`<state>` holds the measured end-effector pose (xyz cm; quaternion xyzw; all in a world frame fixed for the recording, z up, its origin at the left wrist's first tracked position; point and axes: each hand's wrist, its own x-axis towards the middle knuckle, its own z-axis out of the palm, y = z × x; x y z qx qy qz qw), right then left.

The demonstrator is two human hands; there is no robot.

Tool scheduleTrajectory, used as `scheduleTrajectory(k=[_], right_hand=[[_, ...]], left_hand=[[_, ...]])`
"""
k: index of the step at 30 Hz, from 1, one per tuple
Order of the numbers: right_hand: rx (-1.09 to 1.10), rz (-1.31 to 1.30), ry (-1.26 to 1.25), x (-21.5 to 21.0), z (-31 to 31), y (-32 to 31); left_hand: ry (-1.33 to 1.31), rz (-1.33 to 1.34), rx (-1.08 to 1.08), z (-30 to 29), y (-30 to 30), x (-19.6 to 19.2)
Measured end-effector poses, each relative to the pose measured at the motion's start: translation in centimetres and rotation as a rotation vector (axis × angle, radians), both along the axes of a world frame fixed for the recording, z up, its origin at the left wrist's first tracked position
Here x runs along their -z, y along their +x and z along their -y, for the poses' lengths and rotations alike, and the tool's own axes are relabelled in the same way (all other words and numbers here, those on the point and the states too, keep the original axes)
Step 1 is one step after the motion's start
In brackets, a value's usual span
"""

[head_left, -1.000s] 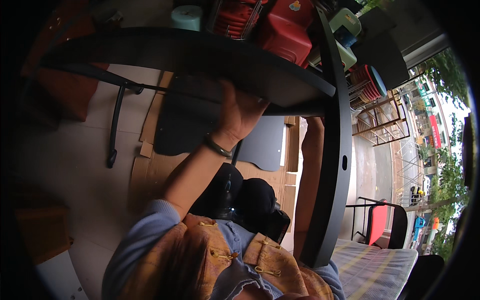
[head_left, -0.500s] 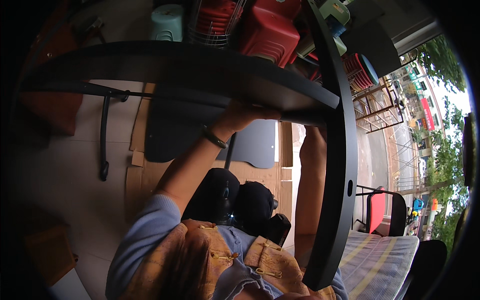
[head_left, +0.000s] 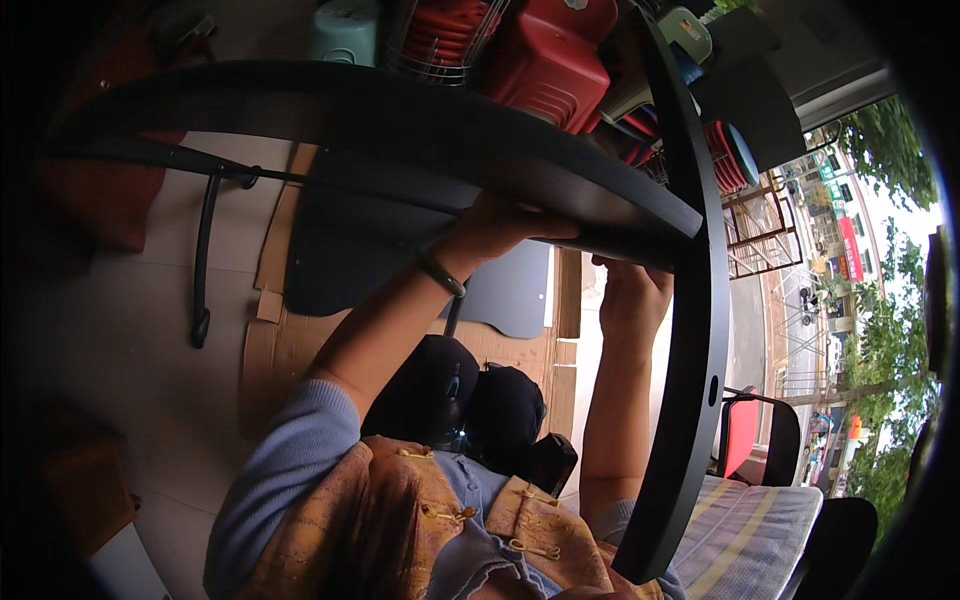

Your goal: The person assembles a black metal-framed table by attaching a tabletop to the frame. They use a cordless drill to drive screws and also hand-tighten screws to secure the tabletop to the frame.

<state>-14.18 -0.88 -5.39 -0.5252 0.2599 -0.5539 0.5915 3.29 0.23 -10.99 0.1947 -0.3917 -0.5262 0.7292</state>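
Note:
A large black board (head_left: 400,125) stands on edge before me. It meets a long black bar (head_left: 694,320), which has an oval slot and runs down on the right. Beneath the board's lower edge lies a black tube (head_left: 628,248). My left hand (head_left: 496,232), with a bangle at the wrist, is closed around this tube, thumb lying along it; the other fingers are mostly hidden. Nearer the bar, my right hand (head_left: 635,295) grips the tube from below with bent fingers. A thin black leg (head_left: 205,265) hangs from the frame at far left.
Beyond the board are red plastic stools (head_left: 550,70) and a pale green stool (head_left: 343,35). Dark grey panels (head_left: 350,250) lie on cardboard (head_left: 300,365) on the floor. A cloth-covered surface (head_left: 750,530) and a red-and-black chair (head_left: 740,430) are at right, beside the street opening.
The bar and the board's right end appear farther right. My right hand, earlier mostly behind the bar, shows more fully. Both hands keep their hold on the tube.

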Motion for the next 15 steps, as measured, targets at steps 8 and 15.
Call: scheduleTrajectory(k=[8, 15], right_hand=[[-0.025, 0.165, -0.084, 1.3, -1.1, 1.9], [-0.174, 0.166, -0.117, 2.5, 1.2, 0.2]], left_hand=[[-0.020, 0.091, -0.059, 0.2, 0.1, 0.0], [-0.031, 0.055, -0.010, 0.7, 0.0, 0.4]])
